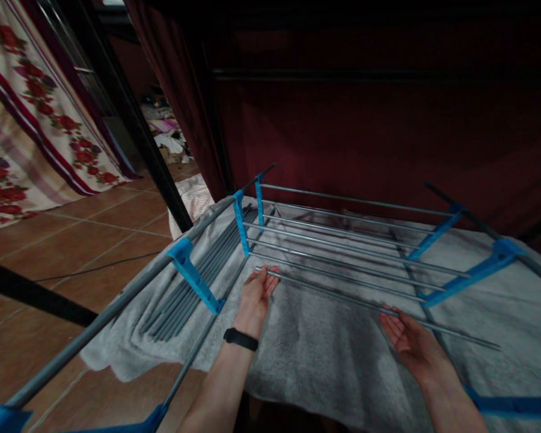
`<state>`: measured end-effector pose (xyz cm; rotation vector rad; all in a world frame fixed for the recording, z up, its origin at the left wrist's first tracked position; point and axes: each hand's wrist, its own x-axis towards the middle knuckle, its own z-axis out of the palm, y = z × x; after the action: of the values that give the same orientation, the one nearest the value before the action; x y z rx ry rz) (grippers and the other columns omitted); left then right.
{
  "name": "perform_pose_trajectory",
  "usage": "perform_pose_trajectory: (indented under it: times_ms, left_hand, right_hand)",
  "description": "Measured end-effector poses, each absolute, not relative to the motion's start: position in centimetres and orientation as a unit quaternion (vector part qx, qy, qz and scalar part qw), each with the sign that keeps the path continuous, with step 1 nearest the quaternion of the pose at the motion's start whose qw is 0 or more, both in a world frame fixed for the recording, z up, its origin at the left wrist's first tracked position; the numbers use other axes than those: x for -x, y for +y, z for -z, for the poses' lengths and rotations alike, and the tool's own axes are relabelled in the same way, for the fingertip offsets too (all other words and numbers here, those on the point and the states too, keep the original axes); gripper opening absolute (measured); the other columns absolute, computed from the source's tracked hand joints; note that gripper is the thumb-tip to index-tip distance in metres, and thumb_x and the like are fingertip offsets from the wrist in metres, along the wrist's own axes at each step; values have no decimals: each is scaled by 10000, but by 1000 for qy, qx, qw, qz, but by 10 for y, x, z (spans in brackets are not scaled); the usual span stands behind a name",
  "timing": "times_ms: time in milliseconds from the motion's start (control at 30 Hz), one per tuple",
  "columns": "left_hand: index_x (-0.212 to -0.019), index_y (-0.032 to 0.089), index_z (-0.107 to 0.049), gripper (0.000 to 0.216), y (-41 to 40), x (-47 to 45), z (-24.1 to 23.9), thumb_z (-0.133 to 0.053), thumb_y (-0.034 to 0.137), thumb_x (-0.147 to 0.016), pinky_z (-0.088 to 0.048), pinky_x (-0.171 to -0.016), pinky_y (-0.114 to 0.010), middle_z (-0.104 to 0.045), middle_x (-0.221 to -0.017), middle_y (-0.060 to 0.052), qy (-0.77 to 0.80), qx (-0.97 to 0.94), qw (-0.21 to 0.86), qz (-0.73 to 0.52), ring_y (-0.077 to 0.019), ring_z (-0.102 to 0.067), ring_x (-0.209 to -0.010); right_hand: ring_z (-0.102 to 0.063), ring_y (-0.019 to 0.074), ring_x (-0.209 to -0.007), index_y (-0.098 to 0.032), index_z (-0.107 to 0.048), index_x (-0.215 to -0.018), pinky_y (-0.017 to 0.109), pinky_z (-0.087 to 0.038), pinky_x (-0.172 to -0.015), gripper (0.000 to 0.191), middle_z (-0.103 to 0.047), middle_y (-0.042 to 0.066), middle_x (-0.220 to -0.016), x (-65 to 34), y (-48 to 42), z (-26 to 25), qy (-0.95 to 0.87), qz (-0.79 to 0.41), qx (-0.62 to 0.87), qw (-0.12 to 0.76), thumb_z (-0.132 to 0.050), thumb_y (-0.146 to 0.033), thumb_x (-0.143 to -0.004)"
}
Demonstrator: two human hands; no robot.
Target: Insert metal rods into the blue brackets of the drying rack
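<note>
A thin grey metal rod (342, 297) lies loose across both my palms, level with the drying rack's rails. My left hand (256, 294) cups its left end, fingers curled up under it. Near the rod's right part, my right hand (406, 337) is palm up with fingers loosely bent beneath it. The rack (342, 240) has several grey rails fitted between blue plastic brackets (241, 222), just beyond my hands. A black band is on my left wrist.
A grey towel (324, 355) lies under the rack. A bundle of spare grey rods (193, 282) rests on it at the left. Brown tiled floor, a black pole (130, 114) and a floral curtain (31, 114) are at the left; a dark red curtain (365, 120) hangs behind.
</note>
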<state>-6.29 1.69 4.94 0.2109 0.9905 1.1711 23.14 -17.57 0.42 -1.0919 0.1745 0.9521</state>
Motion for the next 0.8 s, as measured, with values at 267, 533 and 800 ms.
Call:
perform_pose_trajectory:
  times_ms: [267,533,800]
  left_hand:
    - [-846,137,-629,137,14,57,-47,-633,34,-936,-636,-685,-253,-761,-815,-97,440,-94,728,-517,-162,-762,-698]
    - [-795,137,-643,199,3,42,-41,-596,4,-936,-637,-715,-250,-753,-789,-79,445,-131,761,-454,-140,-742,-697]
    - [-836,116,-694,175,-21,17,-30,-601,4,-933,-637,-738,-277,-764,-803,-98,430,-151,796,-399,-166,-751,-721]
  right_hand:
    - [-775,157,-805,-196,-711,-882,252,-666,-781,132,-782,56,-872,-232,-176,-1,62,-439,494,748,-646,-90,-839]
    - [-767,156,-810,-196,-712,-824,252,-660,-787,95,-790,54,-859,-215,-170,-7,61,-435,497,748,-668,-111,-830]
    - [-768,172,-865,-198,-742,-827,287,-660,-847,38,-803,56,-918,-199,-167,1,24,-457,473,753,-752,-169,-804]
